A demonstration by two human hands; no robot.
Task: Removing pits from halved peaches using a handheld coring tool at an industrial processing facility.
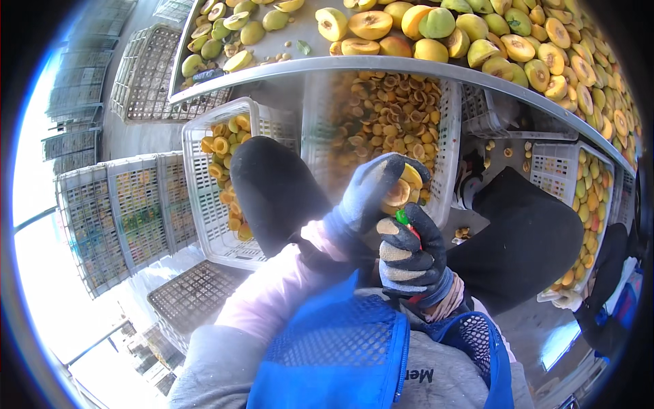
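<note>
My left hand (357, 191), in a blue-and-black work glove, grips a cut yellow peach (397, 195) with its hollowed, brownish centre turned up. My right hand (416, 258), gloved the same way, is closed around a small hand tool (402, 217) with a green and red handle. The tool's working end sits against or just below the peach, and its tip is hidden. Both hands are close together above my lap. Beyond them, a white plastic crate (450, 148) contains many small cut peach pieces (403, 110).
A metal-edged table (327, 63) bears heaped halved peaches (516, 48). Left of my knee, a white crate (196, 197) contains hollowed halves (225, 153). Another peach-filled crate (554, 166) stands at right. Stacked crates (133, 209) are far left. A person's dark-clothed leg (608, 266) shows at the right edge.
</note>
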